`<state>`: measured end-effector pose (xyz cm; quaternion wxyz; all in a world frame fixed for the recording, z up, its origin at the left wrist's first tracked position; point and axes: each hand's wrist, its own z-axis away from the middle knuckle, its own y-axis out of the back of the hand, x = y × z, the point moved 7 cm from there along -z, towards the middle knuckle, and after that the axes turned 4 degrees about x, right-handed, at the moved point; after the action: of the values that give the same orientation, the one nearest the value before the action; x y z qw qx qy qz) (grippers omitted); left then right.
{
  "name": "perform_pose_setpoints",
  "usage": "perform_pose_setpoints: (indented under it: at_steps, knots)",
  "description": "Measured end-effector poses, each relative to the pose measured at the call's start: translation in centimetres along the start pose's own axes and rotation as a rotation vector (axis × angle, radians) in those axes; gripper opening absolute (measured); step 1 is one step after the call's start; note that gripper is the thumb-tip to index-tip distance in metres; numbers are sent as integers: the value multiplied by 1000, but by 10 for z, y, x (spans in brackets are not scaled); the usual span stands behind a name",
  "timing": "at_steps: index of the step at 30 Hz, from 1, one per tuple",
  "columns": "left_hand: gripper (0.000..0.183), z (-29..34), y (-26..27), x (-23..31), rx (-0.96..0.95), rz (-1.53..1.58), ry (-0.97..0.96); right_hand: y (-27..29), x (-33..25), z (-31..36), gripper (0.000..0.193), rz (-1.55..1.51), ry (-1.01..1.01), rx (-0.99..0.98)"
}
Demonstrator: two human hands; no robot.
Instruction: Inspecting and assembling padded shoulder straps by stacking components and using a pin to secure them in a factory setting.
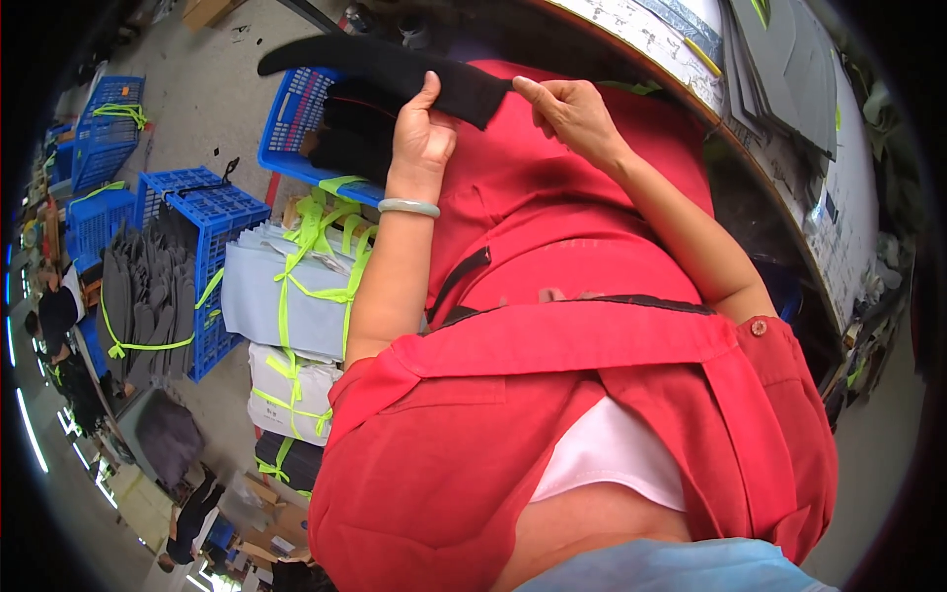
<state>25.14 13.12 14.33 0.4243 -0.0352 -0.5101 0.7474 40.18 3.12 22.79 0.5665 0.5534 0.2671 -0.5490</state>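
A long, curved piece of black fabric (345, 61) spans the top of the view, its narrow end rounded and its wide end squared off. My left hand (424, 143) grips it from below near the wide end, thumb on top, with a pale bangle (408, 207) on the wrist. At the squared corner, my right hand (572, 116) is closed in a pinch at the fabric's edge. Whether a thread or only the corner is between those fingertips cannot be seen. Beneath the piece stands a blue plastic crate (279, 123) holding more black pieces (355, 138).
On the right runs a worktable (681, 61) with grey sheets (779, 69) and a yellow pen-like tool (703, 56). Left of me are bundles (258, 296) tied with neon-yellow strips, another blue crate (212, 227) and a bundle of grey pieces (148, 296). Several people appear far left.
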Motion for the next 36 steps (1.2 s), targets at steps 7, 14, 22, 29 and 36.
perform_pose_setpoints:
  at_steps: [7,14,22,29,36]
  knots:
    - [30,-1,-14,3,-3,112,14,-6,-10,3,17,-65,353,110]
    - [30,1,-23,3,-53,107,-29,-4,-21,6,19,175,464,232]
    - [32,3,-32,-10,-89,143,20,-5,-21,3,18,349,582,288]
    - [26,4,-35,-37,-119,104,32,-13,45,-31,22,-313,-211,114]
    - [25,2,-46,-41,-162,3,-28,3,55,-27,19,-341,-228,143]
